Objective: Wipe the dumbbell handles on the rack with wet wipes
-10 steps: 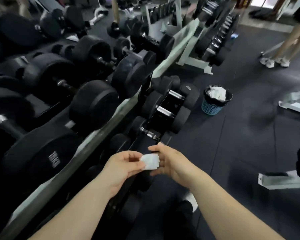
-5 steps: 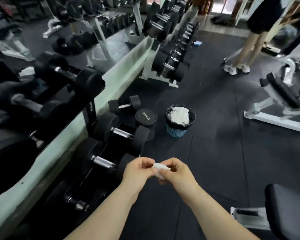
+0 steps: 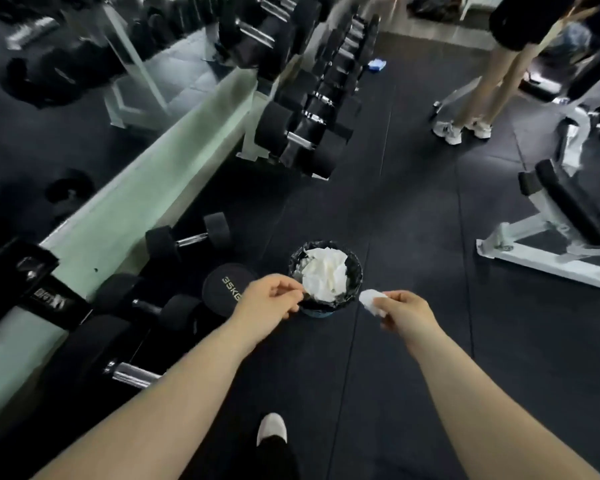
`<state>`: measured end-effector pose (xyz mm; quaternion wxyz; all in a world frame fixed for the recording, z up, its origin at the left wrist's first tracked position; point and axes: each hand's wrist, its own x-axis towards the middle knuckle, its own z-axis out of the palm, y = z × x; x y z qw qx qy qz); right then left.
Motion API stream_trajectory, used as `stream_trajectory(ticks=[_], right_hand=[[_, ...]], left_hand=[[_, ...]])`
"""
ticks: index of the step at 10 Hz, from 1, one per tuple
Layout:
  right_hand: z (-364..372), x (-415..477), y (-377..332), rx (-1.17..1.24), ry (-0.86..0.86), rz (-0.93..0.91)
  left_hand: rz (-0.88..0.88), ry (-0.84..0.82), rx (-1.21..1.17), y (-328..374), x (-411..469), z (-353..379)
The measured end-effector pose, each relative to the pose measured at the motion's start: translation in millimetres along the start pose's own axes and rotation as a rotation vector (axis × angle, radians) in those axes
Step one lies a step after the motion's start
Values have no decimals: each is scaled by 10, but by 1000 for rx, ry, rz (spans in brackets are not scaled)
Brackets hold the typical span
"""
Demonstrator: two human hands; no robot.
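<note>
- The waste basket (image 3: 356,271), black-lined with a blue base, stands on the dark rubber floor (image 3: 413,220) and is heaped with crumpled white used wipes (image 3: 323,275).
- The right grip (image 3: 407,315), a bare hand, is just to the right of the basket and level with its near edge. It is clamped on a wet wipe (image 3: 370,304), with thumb and fingers pinching it.
- The wet wipe is white and bunched up. It sticks out of the right grip towards the basket, close to the rim but apart from it.
- The left grip (image 3: 272,299) overlaps the basket's near-left rim in this view. Its fingers are curled together with the thumb against the forefinger, and nothing shows between them.
- Left of the basket, several black dumbbells lie low by the rack. The nearest is the round end of one marked 35KG (image 3: 227,289).
- Beyond that end lies a small dumbbell (image 3: 191,240) with a bare chrome handle.
- Nearer the wearer than the basket, still on its left, a thick chrome dumbbell handle (image 3: 132,375) shows beside the left forearm.
- Well beyond the basket, a second rack of dumbbells (image 3: 302,136) runs away along a pale green ledge (image 3: 136,202).
- To the right of the basket and well apart from it stands a white-framed bench (image 3: 551,230) with black pads.
- Far beyond the basket on the right are another person's bare legs in white shoes (image 3: 459,131).
- Nearer than the basket, the wearer's own white shoe (image 3: 272,427) shows between the forearms.
</note>
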<state>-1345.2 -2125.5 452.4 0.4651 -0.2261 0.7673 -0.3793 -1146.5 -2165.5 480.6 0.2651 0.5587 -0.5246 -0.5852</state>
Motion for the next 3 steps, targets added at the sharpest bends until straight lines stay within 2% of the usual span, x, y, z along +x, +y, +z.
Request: stream_trajectory(ticks=[2,3], right_hand=[[239,1639,-194,-54,23,157],[431,2311,-279,-84,-95,223]], left_hand=[[-129,166,-9,215,908,1],[-211,313,-58,165,1223,33]])
